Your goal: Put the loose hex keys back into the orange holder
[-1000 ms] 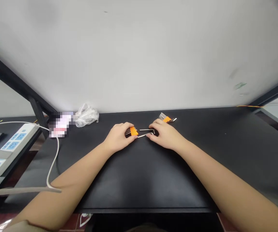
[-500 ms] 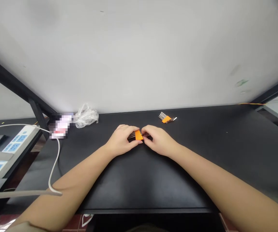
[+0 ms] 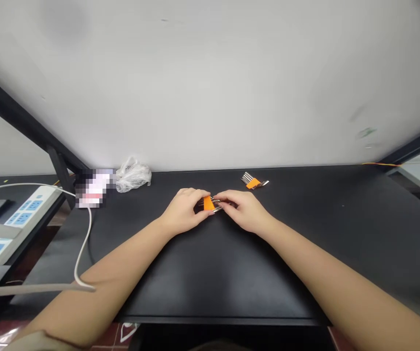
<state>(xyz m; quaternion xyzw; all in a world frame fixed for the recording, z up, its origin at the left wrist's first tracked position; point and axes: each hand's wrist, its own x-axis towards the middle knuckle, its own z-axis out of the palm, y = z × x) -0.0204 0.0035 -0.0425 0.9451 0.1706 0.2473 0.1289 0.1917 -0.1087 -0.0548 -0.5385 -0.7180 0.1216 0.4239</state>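
Note:
A little right of my left hand's palm is an orange holder (image 3: 209, 203) with several thin metal rods through it, which looks like a hex key set. My left hand (image 3: 184, 210) grips this holder between thumb and fingers, low over the black table. On its other side, my right hand (image 3: 244, 209) pinches the end of one metal rod that sticks out of the holder. The fingers partly hide the rods. A second orange holder with metal rods (image 3: 254, 183) lies farther back on the table, to the right, touched by neither hand.
A crumpled clear plastic bag (image 3: 133, 175) lies at the back left beside a blurred-out item (image 3: 93, 190). A white power strip (image 3: 22, 222) is at the far left. One white cable (image 3: 84, 248) loops in front of my left forearm. Behind the black table (image 3: 210, 282) rises a pale wall.
My right hand's fingers have shifted slightly away from the holder, and more of the metal rods shows between the hands. The left hand keeps its grip. The view has tilted a little.

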